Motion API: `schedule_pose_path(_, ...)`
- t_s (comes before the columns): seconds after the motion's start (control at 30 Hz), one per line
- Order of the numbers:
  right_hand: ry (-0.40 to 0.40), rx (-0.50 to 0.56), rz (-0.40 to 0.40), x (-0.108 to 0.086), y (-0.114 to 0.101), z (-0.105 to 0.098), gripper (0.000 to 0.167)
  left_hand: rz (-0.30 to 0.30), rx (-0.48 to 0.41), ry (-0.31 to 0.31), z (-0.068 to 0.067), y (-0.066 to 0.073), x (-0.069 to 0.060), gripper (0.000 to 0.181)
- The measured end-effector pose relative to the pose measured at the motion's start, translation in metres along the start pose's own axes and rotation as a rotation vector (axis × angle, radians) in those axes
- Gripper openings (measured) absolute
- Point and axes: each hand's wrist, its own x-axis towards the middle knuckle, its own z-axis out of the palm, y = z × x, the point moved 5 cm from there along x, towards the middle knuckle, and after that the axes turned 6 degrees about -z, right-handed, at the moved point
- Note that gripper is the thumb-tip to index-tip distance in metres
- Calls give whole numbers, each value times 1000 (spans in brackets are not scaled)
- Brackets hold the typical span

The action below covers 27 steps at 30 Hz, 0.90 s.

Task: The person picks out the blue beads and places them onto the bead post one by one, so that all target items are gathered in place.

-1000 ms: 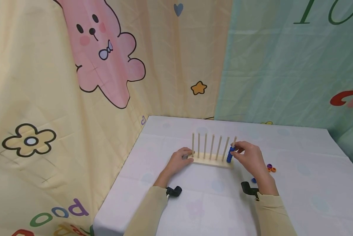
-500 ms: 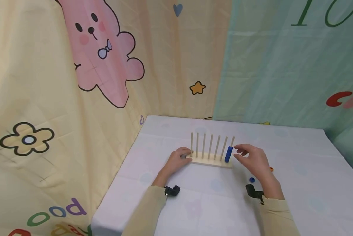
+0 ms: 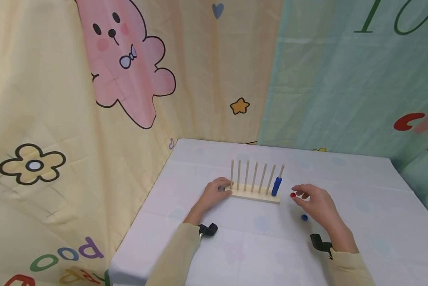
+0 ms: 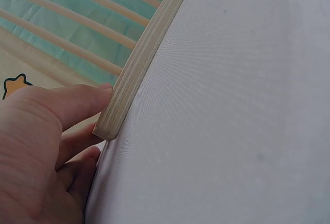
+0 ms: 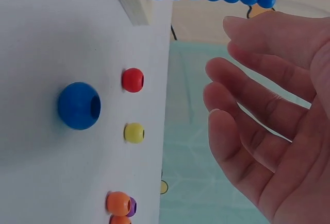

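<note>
A pale wooden peg rack (image 3: 255,196), with several upright pegs in a row, stands on the white-covered table. Its left end is held by my left hand (image 3: 215,194); in the left wrist view the thumb and fingers pinch the edge of the base (image 4: 139,69). Blue beads (image 3: 276,186) are stacked on the rightmost peg, its tip bare above them. To the right of the rack hovers my right hand (image 3: 317,203), fingers loosely bent around nothing. A red bead (image 5: 133,80) lies on the table, apart from the fingers in the right wrist view.
One loose blue bead (image 3: 304,217) sits in front of the right hand. Farther off in the right wrist view lie a yellow bead (image 5: 135,133), orange beads (image 5: 118,203) and a partly hidden purple bead (image 5: 133,207). Printed curtains (image 3: 207,79) hang behind the table.
My right hand has let go of the blue beads on the end peg and moved right and toward me. The left hand keeps its hold on the rack.
</note>
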Motion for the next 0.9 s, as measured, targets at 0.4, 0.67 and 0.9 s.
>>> schedule_pose_path(0.4,-84,-43,72,-21,17,4,38,23,-6,3,-1,2,-1,38)
schedule_pose_path(0.67,-149,3,108,-33,30,6,39,17,-18,3,-1,1,0,38)
schedule_pose_path(0.9,-185,25,113,-42,38,11,39,18,-3,-2,0,-1,0,38)
